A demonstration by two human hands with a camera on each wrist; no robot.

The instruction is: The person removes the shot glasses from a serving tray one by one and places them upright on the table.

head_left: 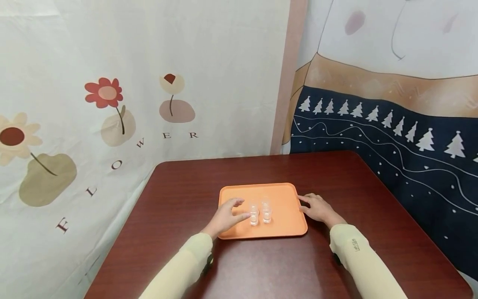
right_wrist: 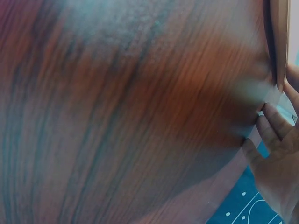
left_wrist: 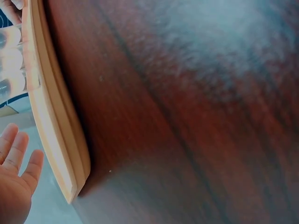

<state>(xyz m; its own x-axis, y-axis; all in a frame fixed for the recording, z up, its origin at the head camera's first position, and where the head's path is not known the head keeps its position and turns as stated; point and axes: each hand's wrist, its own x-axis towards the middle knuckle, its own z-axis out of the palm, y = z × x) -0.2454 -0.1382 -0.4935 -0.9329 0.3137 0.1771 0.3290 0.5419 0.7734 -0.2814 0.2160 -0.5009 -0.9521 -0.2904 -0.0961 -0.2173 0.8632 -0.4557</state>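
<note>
An orange tray (head_left: 285, 214) lies on the dark wooden table. Several small clear glasses (head_left: 267, 216) stand grouped near its middle, two of them in the front row. My left hand (head_left: 226, 219) hovers over the tray's left part, thumb and fingers spread apart, just left of the glasses and with nothing in its grasp. In the left wrist view the extended fingers (left_wrist: 16, 151) are apart from the tray's edge. At the tray's right rim my right hand (head_left: 317, 207) rests, its fingertips by the edge and the other fingers on the tabletop.
The reddish-brown table (head_left: 179, 195) extends around the tray on all sides. Behind it hangs a pale cloth (head_left: 224, 83) with printed flowers, and at the right a dark blue cloth (head_left: 373, 141) with white trees.
</note>
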